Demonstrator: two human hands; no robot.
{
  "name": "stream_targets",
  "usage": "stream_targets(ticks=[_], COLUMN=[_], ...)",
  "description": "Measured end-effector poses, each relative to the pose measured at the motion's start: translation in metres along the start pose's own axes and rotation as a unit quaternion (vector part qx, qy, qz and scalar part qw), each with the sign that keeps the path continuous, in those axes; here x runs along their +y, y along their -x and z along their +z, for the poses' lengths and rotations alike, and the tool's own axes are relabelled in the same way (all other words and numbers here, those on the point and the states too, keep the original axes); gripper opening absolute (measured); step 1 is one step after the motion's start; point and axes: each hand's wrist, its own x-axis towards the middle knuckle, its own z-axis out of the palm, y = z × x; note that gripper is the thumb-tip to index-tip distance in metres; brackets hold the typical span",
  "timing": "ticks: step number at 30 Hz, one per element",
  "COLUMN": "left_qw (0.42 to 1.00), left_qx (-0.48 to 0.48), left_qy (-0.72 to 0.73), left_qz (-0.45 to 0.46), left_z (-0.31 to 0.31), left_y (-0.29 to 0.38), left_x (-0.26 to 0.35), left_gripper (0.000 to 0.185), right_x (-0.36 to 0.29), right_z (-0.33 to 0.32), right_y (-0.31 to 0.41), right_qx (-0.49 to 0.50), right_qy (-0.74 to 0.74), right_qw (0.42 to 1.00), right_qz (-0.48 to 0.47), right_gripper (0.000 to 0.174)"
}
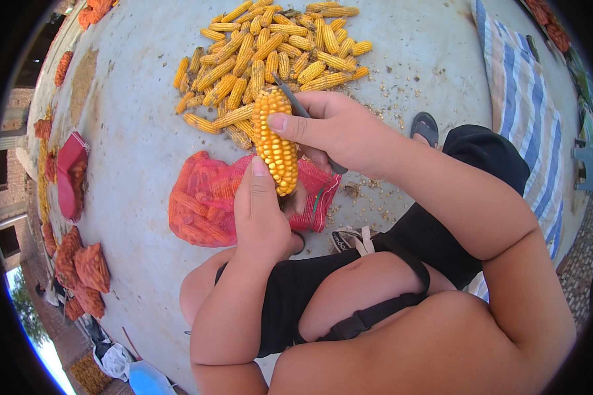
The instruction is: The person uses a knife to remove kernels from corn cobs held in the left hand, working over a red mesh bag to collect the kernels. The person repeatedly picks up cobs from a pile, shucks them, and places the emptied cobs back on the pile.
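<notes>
An ear of yellow corn [275, 143] is held upright between my two hands, kernels still on the side I see. My left hand [262, 207] grips its lower end, the thumb lying along the kernels. With thumb on the upper part of the ear, my right hand [333, 128] also holds a slim dark pointed metal tool [295, 102]. The tool's tip rises past the top of the ear, and its other end shows below my fingers. Behind the ear, a heap of corn ears [272, 54] lies on the concrete floor. A red mesh sack [197, 202] with ears inside lies below the heap.
Loose kernels [375, 212] are scattered by my sandalled foot [425, 129]. A striped blue and white sheet [524, 118] spreads at the right. Several filled mesh sacks [91, 266] and a red sack [72, 177] stand at the left. A light blue plastic stool [584, 165] is at the far right.
</notes>
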Motion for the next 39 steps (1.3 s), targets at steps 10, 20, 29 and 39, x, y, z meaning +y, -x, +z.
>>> stream_targets(ticks=[10, 20, 29, 39], left_qw=[0.99, 0.959, 0.987, 0.998], left_qx=[-0.015, -0.055, -0.021, -0.045], left_qy=[0.138, 0.272, 0.152, 0.047], left_qz=[-0.018, -0.049, -0.05, 0.0], left_z=[-0.002, -0.007, 0.001, -0.003], left_y=[0.006, 0.006, 0.005, -0.006], left_x=[0.003, -0.006, -0.001, -0.019], left_gripper=[0.042, 0.038, 0.043, 0.033], right_x=[0.005, 0.017, 0.044, 0.03], right_z=[0.005, 0.019, 0.021, -0.005], right_y=[0.0, 0.013, 0.02, 0.03], right_qx=[-0.005, -0.001, 0.02, 0.05], right_qy=[-0.018, 0.097, 0.02, -0.117], right_qw=[0.999, 0.992, 0.992, 0.991], right_qz=[-0.027, -0.077, -0.124, -0.044], right_gripper=[0.045, 0.046, 0.042, 0.037])
